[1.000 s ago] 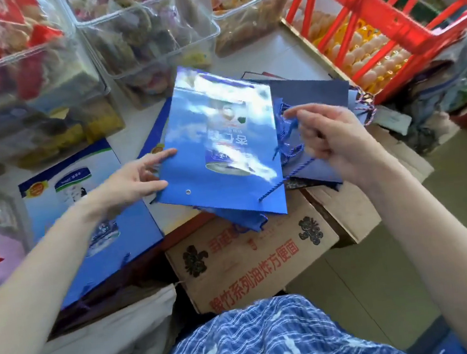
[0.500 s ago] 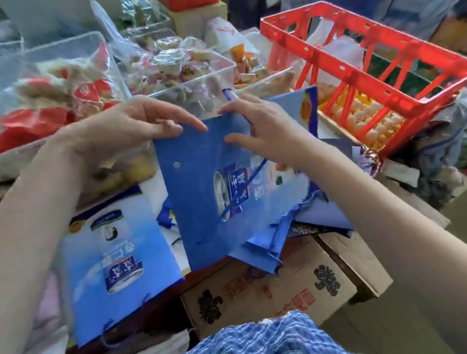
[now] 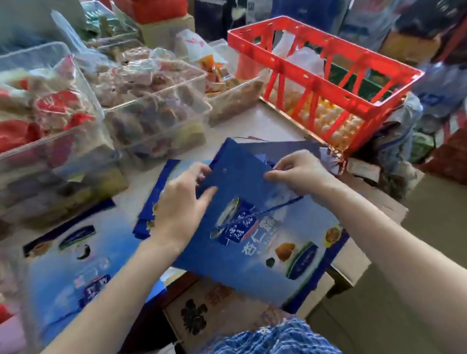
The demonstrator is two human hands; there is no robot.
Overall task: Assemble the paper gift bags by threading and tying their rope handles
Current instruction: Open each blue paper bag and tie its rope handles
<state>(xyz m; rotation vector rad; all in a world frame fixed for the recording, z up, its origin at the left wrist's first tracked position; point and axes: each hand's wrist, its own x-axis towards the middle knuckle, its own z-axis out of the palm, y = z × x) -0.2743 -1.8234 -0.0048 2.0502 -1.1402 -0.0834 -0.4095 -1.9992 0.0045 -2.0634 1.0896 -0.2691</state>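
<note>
Hands on flat blue gift bag (image 3: 250, 233): left hand (image 3: 184, 204) grips top edge, right hand (image 3: 299, 173) pinches rope handle (image 3: 262, 212) there.

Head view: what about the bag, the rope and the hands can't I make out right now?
- Rope end: hidden under the right hand; threaded or not, unclear.
- Gift bag top holes: too blurred by motion to tell.
- Left hand fingertips: covered by the bag's top edge.
- Bag's lower corner: runs behind the checked clothing.
</note>
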